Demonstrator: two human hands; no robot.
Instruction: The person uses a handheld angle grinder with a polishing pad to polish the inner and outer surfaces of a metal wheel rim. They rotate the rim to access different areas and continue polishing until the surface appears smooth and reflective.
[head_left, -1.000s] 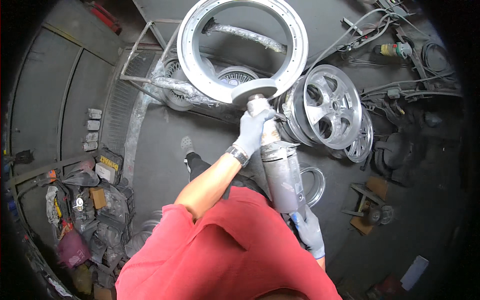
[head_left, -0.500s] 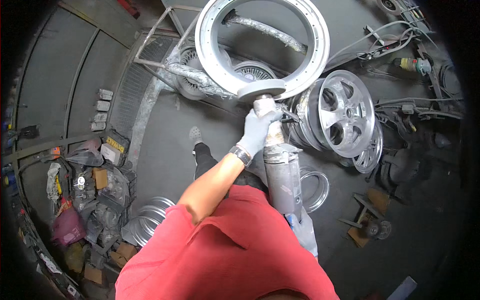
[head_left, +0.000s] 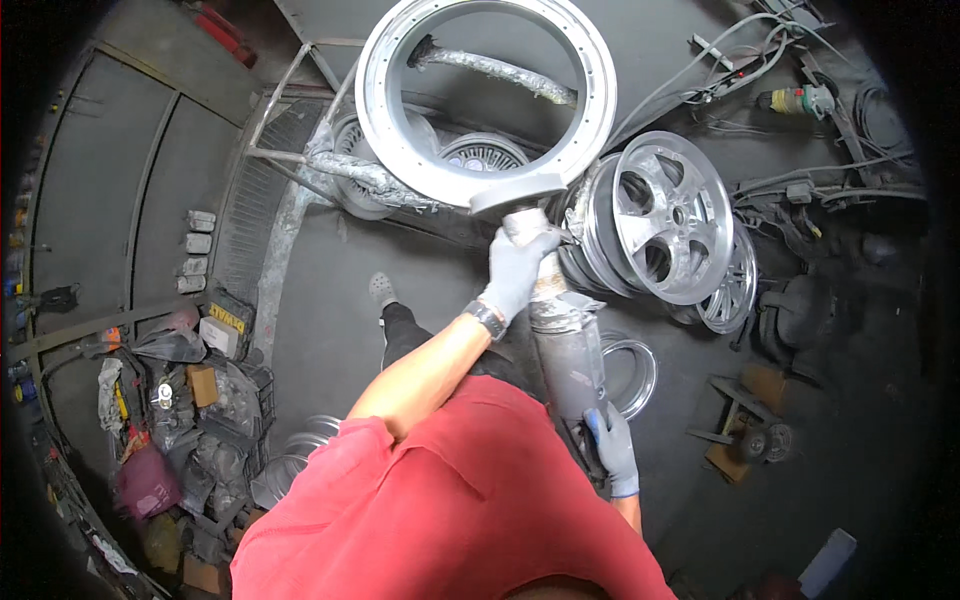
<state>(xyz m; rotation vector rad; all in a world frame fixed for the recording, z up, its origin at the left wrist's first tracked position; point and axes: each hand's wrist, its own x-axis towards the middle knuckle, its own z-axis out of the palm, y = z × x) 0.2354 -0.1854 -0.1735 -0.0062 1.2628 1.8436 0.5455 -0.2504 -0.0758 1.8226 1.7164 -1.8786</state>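
A long grey hand-held power polisher [head_left: 568, 360] slants up from my waist, with a thick round disc [head_left: 520, 193] at its far end. The disc is seen nearly edge-on and meets the lower edge of a large bare silver wheel rim ring [head_left: 375, 90]; touching or just in front of it, I cannot tell. Gloved in grey, my left hand [head_left: 515, 268] is closed round the polisher's wrapped neck, just behind the disc. My right hand [head_left: 615, 450], also gloved, grips the rear of the body; some of its fingers are hidden behind the tool.
A tape-wrapped metal frame [head_left: 375, 180] stands behind the ring. Spoked wheels [head_left: 680, 215] are stacked to the right, and shiny rings [head_left: 645, 375] lie on the floor. Cables [head_left: 700, 85] run at upper right. A crate of bagged parts [head_left: 215, 420] sits at left.
The disc has tilted from showing its flat face to nearly edge-on. The polisher's rear has swung slightly right, and my right hand has shifted up and shows more. The view has moved a little.
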